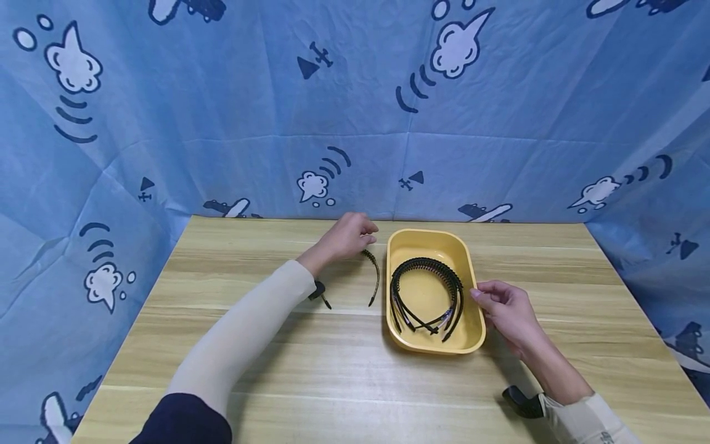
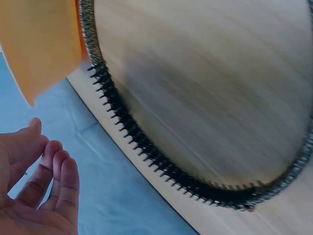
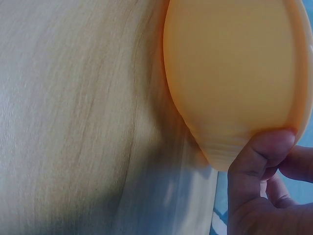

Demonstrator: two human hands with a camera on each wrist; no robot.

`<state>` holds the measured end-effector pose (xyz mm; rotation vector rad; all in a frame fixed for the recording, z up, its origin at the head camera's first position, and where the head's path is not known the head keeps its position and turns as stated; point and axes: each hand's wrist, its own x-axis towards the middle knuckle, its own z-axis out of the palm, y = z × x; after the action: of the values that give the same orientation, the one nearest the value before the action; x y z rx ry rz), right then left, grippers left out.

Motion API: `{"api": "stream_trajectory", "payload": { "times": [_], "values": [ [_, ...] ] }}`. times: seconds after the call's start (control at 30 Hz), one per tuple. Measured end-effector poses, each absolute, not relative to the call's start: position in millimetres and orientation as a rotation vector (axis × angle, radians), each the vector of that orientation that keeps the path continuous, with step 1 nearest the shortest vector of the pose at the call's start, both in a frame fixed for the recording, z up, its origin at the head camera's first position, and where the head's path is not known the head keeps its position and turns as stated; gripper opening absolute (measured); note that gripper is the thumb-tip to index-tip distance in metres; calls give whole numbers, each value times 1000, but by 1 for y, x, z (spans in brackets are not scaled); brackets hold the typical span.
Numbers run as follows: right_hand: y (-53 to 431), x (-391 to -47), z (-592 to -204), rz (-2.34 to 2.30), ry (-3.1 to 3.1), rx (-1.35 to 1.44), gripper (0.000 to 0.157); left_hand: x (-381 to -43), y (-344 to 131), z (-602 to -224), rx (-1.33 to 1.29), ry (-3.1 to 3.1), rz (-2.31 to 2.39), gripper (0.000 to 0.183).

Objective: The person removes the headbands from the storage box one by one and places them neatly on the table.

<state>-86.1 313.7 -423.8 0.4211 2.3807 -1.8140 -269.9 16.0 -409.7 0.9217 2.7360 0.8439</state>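
Note:
A toothed black headband (image 2: 146,152) lies on the table; in the head view my left forearm and hand hide part of it. My left hand (image 1: 345,237) hovers over its far end, fingers loosely bent. The left wrist view shows this hand (image 2: 41,181) apart from the headband, with nothing between thumb and fingers. To the right sits a yellow plastic basin (image 1: 418,296) holding several dark headbands (image 1: 456,280), overlapped in a loop. My right hand (image 1: 507,311) pinches the basin's right rim; the right wrist view shows thumb and fingers around its edge (image 3: 234,73).
The wood-grain table (image 1: 344,382) ends at a blue patterned cloth (image 1: 355,160) hanging behind it and at both sides. A black strapped device (image 1: 524,404) is on my right wrist, and another (image 1: 316,290) shows by my left wrist.

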Motion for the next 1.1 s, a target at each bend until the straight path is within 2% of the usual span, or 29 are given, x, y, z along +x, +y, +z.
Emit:
{"api": "stream_trajectory", "payload": {
  "times": [0.4, 0.63, 0.87, 1.1],
  "values": [
    [315, -87, -425, -1805, 2377, 436, 29, -266, 33, -403, 982, 2710, 864, 27],
    [314, -86, -423, -1823, 2363, 437, 33, -264, 42, -400, 1021, 2652, 897, 15],
    [315, -86, -424, -1804, 2383, 434, 30, -259, 50, -399, 1094, 2654, 883, 25],
    [315, -87, -425, -1787, 2391, 438, 32, -254, 58, -398, 1174, 2636, 889, 24]
  ]
}}
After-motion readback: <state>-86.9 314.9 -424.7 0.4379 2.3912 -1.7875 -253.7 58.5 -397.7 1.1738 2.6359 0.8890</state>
